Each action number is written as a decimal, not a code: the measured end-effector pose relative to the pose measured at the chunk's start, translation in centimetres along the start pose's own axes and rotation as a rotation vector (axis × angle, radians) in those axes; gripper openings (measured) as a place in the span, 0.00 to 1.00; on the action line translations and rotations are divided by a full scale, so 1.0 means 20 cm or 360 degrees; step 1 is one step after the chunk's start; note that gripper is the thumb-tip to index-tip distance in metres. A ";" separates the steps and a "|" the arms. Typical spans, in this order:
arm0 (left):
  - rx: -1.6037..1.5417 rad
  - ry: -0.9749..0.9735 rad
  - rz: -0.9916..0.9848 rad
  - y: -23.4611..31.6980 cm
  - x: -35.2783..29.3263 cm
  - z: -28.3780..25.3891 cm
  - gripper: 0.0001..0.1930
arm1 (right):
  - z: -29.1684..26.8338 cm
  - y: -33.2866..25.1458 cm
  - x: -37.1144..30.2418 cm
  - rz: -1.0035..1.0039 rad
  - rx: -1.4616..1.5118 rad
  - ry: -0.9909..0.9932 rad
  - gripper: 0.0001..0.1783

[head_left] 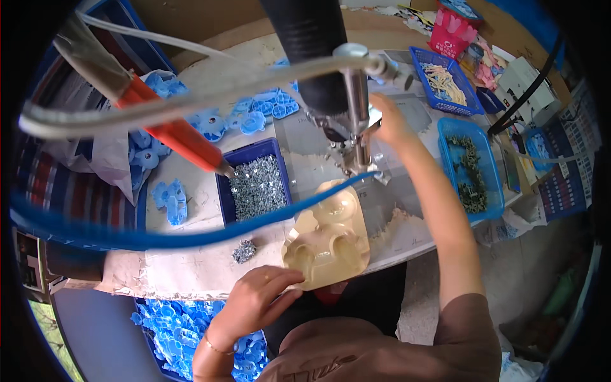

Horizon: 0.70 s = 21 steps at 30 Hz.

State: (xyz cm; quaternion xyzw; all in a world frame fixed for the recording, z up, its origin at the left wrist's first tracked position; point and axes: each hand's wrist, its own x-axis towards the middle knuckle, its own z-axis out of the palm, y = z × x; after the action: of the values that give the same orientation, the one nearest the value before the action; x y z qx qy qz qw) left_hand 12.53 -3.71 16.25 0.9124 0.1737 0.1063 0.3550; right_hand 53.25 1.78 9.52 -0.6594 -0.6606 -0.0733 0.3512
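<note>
A beige moulded plastic tray (331, 248) with rounded hollows lies at the table's front edge. My left hand (261, 296) has its fingers and thumb closed at the tray's near left corner. Above the far end of the tray hangs a black cylindrical tool (312, 57) with a metal nose, like a power screwdriver. My right hand (391, 124) reaches up behind that metal nose, its fingers curled beside a small whitish thing. The tool partly hides those fingers, so what they hold is unclear. Left of the tray, a dark blue bin (223, 200) holds many small silvery metal parts.
A red-handled tool (168, 127) and a blue hose (191, 240) hang across the view. Blue plastic parts (251, 121) lie at the back left; more fill a container (184, 337) below. Baskets (474, 108) and a light blue tub (496, 197) stand right. Metal bits (244, 251) are heaped near the bin.
</note>
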 end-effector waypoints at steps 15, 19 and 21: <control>-0.0106 0.0705 0.0264 -0.02 0.25 0.39 0.18 | -0.42 -0.69 -0.55 -0.0265 0.0411 -0.0628 0.17; 0.0413 0.0795 0.0277 -0.06 0.05 0.32 0.17 | -0.40 -0.75 -0.47 0.0113 0.0703 -0.0985 0.14; 0.0788 0.0700 0.0274 -0.11 -0.01 0.33 0.18 | -0.35 -0.77 -0.46 0.0231 0.0643 -0.1186 0.14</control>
State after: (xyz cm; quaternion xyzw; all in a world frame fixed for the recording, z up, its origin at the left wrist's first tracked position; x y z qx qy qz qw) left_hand 13.89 -6.27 10.01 0.9375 0.1889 0.2847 0.0664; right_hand 40.54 -11.45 15.19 -0.6037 -0.6952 0.3257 0.2150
